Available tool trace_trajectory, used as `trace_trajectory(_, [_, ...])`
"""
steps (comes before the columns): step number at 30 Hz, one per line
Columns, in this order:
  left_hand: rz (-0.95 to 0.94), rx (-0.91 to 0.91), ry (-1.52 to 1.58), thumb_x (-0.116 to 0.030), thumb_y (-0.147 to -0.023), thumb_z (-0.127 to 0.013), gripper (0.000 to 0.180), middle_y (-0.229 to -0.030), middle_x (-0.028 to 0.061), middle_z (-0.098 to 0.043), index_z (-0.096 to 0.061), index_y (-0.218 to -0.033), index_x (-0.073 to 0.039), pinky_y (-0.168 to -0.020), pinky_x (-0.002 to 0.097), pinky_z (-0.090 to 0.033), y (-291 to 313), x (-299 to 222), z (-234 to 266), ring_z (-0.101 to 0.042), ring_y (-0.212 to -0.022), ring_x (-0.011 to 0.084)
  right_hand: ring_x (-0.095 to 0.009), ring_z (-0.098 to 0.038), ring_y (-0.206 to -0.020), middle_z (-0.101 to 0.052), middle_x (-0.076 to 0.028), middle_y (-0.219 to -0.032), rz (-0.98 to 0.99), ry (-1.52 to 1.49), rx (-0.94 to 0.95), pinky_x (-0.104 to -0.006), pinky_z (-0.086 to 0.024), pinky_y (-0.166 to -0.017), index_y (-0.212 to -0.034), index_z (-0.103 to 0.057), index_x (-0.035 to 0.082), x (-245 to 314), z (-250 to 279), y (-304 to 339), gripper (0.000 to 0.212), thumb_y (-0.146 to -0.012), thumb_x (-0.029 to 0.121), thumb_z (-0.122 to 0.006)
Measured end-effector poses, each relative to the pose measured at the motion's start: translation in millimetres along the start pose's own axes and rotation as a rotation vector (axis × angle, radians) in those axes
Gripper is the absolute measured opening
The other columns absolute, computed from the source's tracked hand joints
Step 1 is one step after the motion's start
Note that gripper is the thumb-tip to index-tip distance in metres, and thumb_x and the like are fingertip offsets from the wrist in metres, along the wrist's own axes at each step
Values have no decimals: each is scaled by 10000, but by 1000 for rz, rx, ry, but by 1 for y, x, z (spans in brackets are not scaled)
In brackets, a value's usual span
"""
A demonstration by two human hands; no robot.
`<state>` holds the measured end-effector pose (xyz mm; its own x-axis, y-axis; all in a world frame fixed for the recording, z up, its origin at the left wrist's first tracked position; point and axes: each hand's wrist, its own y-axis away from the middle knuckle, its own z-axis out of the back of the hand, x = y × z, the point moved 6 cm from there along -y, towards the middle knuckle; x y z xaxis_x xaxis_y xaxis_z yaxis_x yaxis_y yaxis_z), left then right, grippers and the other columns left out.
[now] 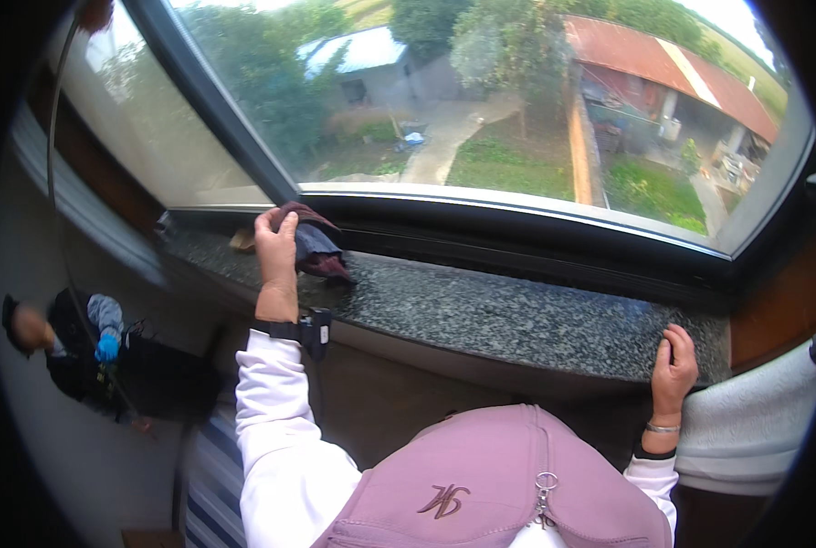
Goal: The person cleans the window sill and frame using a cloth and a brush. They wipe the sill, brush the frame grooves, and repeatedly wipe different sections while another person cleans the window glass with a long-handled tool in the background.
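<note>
We have our left hand (276,245) closed over a dark cloth (315,248), which lies bunched at the far left end of the speckled stone sill (517,315), just under the window frame (517,233). The grip of this hand is folded around the cloth and presses it down on the stone. Our right hand (673,365) holds nothing; its fingers are curled over the front edge of the sill near the right end. To wipe well, we judge that we should keep the cloth flat and go in long strokes (the corner by the frame needs more care). The sill is bare to the right, so there is room, but it is narrow between frame and front edge.
</note>
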<state>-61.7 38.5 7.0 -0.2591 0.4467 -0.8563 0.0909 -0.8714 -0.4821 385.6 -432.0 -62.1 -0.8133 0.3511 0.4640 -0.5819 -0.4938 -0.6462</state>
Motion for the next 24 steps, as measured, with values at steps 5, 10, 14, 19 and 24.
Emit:
trace_trajectory(5, [-60,143,-191,-114,-719,-679,594,-1147,183,-565,-435,-1236,44,-943,326,-416,-26,36,-55,-552,-1078,259,-291,-637,-885,-655,-135,-986,27,7,-31,-351,-512,-787,-881,-646,17,7,3,-2,121,-766,11,-607])
trace_trajectory(10, [-118,193,-429,-177,-684,-708,687,-1132,215,-560,-388,-1261,14,-944,351,-408,-41,49,-59,-551,-1074,305,-275,-642,-847,-660,-102,-971,47,7,-55,-341,-518,-743,-849,-653,39,11,5,-5,117,-736,19,-633])
trace_trajectory(14, [-78,354,-715,-261,-703,-708,640,-1091,257,-587,-413,-1192,28,-900,382,-441,-38,36,-64,-574,-1042,366,-277,-639,-829,-659,-92,-963,45,69,-39,-349,-516,-727,-837,-654,46,12,4,-7,127,-711,32,-649])
trace_trajectory(19, [-187,577,-1010,-305,-738,-661,488,-1045,204,-633,-493,-1108,-36,-849,415,-467,12,-11,-107,-605,-985,359,-280,-639,-807,-658,-87,-954,44,102,-37,-355,-508,-716,-837,-655,50,13,2,-7,137,-704,81,-660])
trace_trajectory(24, [-411,717,-1016,-313,-746,-670,348,-834,156,-660,-550,-974,-79,-706,421,-499,77,-77,-165,-642,-808,340,-268,-632,-810,-652,-82,-964,55,132,-20,-356,-499,-704,-839,-656,46,15,1,-9,152,-699,103,-667])
